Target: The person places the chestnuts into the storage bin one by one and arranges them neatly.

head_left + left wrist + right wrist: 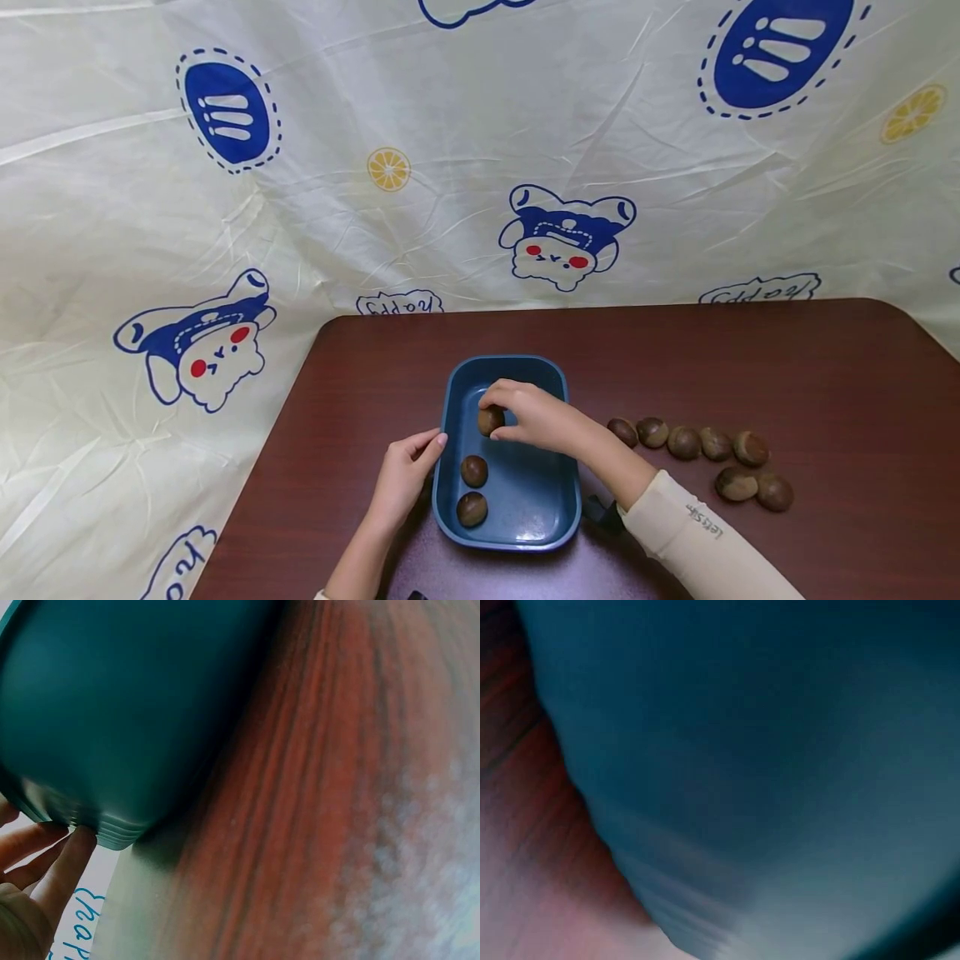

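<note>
A blue rectangular tray (525, 537) lies on the table, seen from outside in both wrist views. My right hand (536, 417) reaches in from the right and holds a chestnut (491, 421) between thumb and fingers, over the far left part of the tray. Below it in the head view, two brown chestnuts sit along the tray's left side: a nearer chestnut (472, 509) and a middle chestnut (474, 472). At the tray's left rim my left hand (401, 475) holds on with thumb and fingertips. The left wrist view shows its fingers (67, 862) against the tray's wall.
To the right of the tray, several chestnuts (684, 442) lie in a row on the dark red-brown table (847, 392). Two more chestnuts (774, 492) lie together just in front of that row. A printed white cloth (450, 225) hangs behind the table.
</note>
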Demonstrator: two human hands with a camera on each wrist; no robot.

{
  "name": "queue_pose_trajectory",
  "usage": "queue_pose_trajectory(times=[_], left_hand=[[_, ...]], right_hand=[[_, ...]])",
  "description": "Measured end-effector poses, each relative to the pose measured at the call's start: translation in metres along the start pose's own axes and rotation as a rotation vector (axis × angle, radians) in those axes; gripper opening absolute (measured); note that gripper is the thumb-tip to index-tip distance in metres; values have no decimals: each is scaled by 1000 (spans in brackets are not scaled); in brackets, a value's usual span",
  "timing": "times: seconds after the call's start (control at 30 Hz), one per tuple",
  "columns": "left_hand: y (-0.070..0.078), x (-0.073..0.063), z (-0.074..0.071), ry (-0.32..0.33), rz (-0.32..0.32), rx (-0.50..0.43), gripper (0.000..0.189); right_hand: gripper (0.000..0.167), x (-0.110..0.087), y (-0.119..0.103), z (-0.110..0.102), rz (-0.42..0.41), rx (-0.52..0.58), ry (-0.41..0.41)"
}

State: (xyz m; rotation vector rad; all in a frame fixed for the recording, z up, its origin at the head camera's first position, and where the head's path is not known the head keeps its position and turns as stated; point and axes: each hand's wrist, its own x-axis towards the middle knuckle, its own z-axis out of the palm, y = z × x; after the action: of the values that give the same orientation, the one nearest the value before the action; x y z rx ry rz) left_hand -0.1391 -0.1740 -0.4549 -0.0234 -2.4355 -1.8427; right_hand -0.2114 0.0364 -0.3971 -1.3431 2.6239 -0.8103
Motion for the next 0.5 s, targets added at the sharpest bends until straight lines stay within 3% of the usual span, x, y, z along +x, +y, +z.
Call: queue_pose_trajectory(times=[0.2, 0.5], left_hand=[[4, -1, 0, -9, -17, -16, 30], [32, -8, 0, -18, -19, -20, 26]], right_hand=[[36, 11, 1, 13, -20, -41, -37], [33, 15, 5, 30, -40, -47, -61]])
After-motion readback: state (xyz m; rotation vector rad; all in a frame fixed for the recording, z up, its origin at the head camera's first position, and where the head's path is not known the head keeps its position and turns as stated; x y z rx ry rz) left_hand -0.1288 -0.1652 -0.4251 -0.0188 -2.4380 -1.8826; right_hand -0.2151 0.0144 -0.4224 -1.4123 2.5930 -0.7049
